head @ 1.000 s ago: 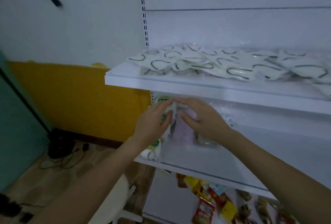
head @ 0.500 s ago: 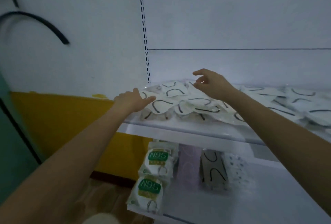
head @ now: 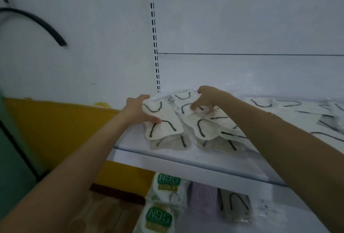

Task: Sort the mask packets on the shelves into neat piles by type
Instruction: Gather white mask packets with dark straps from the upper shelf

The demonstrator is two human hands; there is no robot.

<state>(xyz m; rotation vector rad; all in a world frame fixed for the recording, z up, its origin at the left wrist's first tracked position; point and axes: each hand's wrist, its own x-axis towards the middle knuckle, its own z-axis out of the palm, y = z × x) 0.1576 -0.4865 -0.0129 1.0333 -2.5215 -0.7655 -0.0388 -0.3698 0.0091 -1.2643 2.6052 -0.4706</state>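
on the upper shelf (head: 186, 160), the left hand (head: 138, 110) grips the front cream mask packet (head: 165, 123), thumb on top, at the left end of a loose heap. the right hand (head: 210, 98) curls round the rear cream mask packet (head: 183, 103) just behind it. n95 packets (head: 168, 182) sit on the shelf below.

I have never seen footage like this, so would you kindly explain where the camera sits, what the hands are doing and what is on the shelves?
There is no robot here. A person wears a camera on the head, so the picture looks down along both bare arms. On the upper shelf lies a loose heap of cream mask packets with black ear loops. The left hand grips the front packet, and the right hand pinches a rear packet. On the shelf below are N95 packets, a lilac packet and a grey packet.
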